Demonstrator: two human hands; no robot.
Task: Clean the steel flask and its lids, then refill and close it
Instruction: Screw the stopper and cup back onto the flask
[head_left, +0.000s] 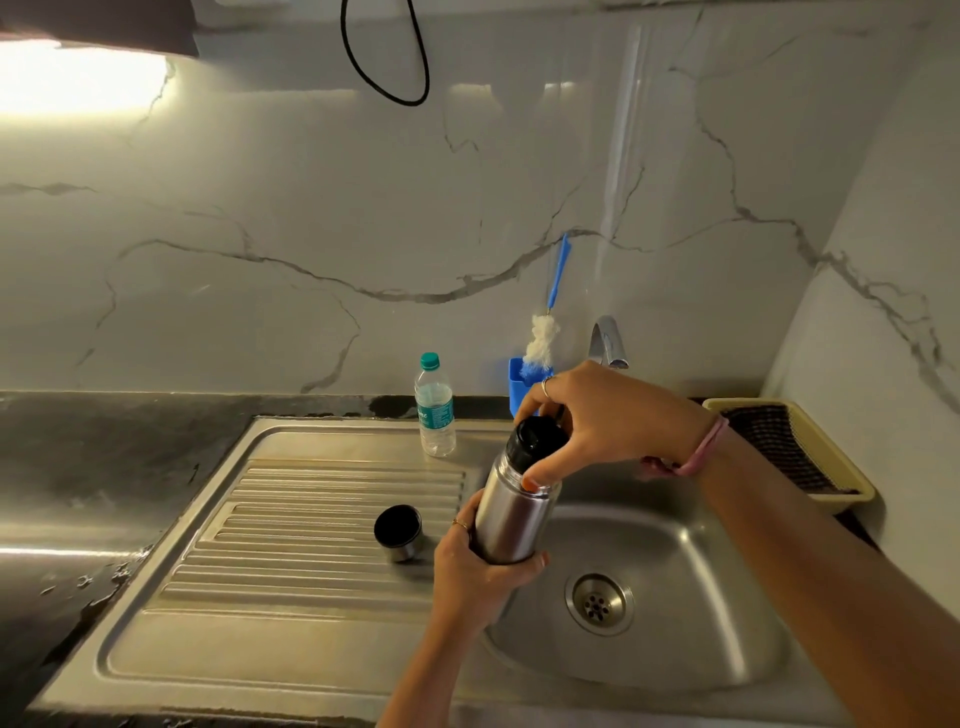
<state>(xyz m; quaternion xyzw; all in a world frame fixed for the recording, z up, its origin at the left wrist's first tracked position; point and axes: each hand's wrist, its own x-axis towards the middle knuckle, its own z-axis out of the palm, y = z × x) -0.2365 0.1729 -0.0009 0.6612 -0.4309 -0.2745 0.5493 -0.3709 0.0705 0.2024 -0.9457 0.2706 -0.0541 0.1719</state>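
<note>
Beside flask (511, 512): cup lid (398, 532), water bottle (435, 408)

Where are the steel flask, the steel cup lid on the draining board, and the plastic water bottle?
steel flask (511, 519): head view, on the bare steel body between the two hands.
steel cup lid (399, 532): head view, on its dark open inside.
plastic water bottle (435, 410): head view, on its label.

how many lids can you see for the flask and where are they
2. The outer cup lid lies on the ribbed drainboard, apart from the steel flask. The black inner lid sits on the flask's neck under the right hand. None else shows.
</note>
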